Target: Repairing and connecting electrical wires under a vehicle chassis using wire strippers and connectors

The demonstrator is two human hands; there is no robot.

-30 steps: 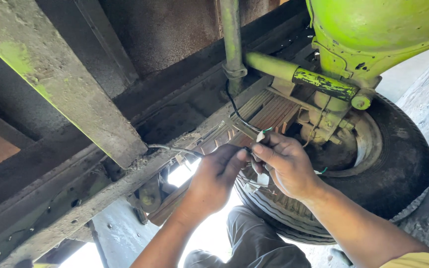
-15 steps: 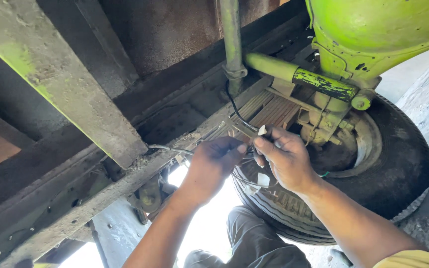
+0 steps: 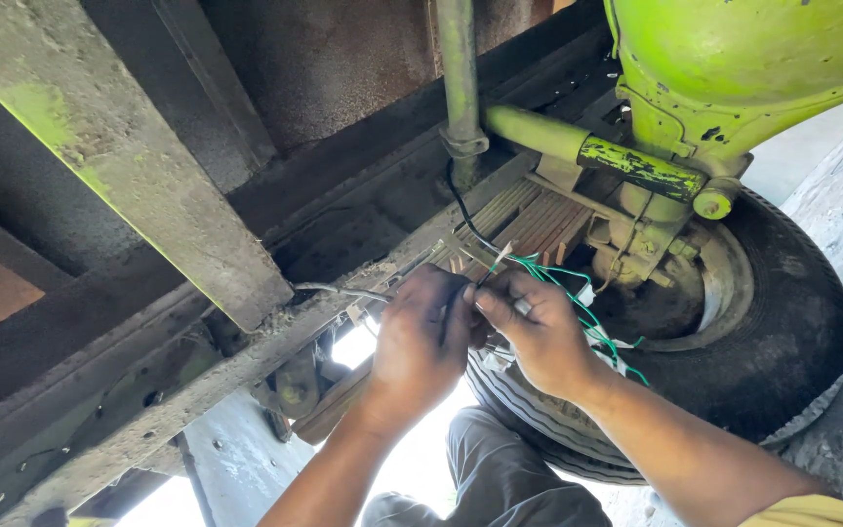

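Reaching up under the vehicle, both hands met at a bundle of thin wires [image 3: 558,283] that hung just below the rusty frame rail [image 3: 246,361]. The wires lay between the two hands and ran off to the right, over the back of the right hand [image 3: 539,337] and down toward the tyre [image 3: 782,342]. They were slender strands, mostly green with some white, and one black lead climbed from the same spot toward the upright green pipe [image 3: 459,88]. A small pale tip stuck up from the bundle just above the fingers.

The left hand [image 3: 421,342] was curled narrow, its fingertips pinched together at the spot where the wires met; what exactly it gripped was hidden behind the knuckles. The right hand was likewise closed in a pinch on the wire ends, thumb pressed toward the left hand so that the two hands touched. Both forearms rose from the bottom edge, the left one nearly straight up, the right one slanting in from the lower right corner, with a yellow sleeve [image 3: 812,512] showing at its end.

A grey wire [image 3: 339,289] ran along the frame rail to the left of the left hand. Above the tyre sat a bright green mudguard [image 3: 734,59], and a wide slanting beam [image 3: 119,156] crossed the upper left.
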